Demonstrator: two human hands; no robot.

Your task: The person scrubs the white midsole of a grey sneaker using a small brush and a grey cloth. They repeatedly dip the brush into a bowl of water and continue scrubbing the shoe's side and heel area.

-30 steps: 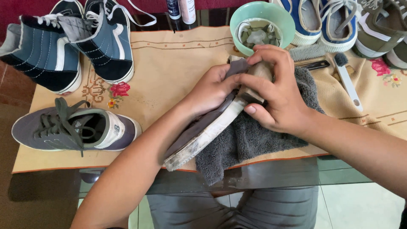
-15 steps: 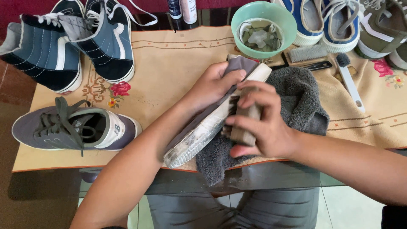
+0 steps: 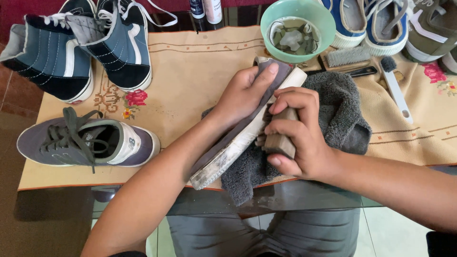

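Observation:
My left hand grips a grey sneaker turned on its side, its dirty white sole edge facing right. My right hand holds a small wooden brush with its bristles pressed against that sole edge near the middle. The shoe rests on a dark grey towel spread over a beige embroidered cloth. A mint green bowl with cloudy water stands just beyond the shoe's toe.
A matching grey sneaker lies at the left. Two blue high-top shoes stand at the back left. More sneakers line the back right, with a second brush and a white-handled brush beside the bowl. Two bottles stand at the back.
My right hand has slid the brush down along the sole edge from the toe end toward the middle. The left hand keeps its grip on the shoe.

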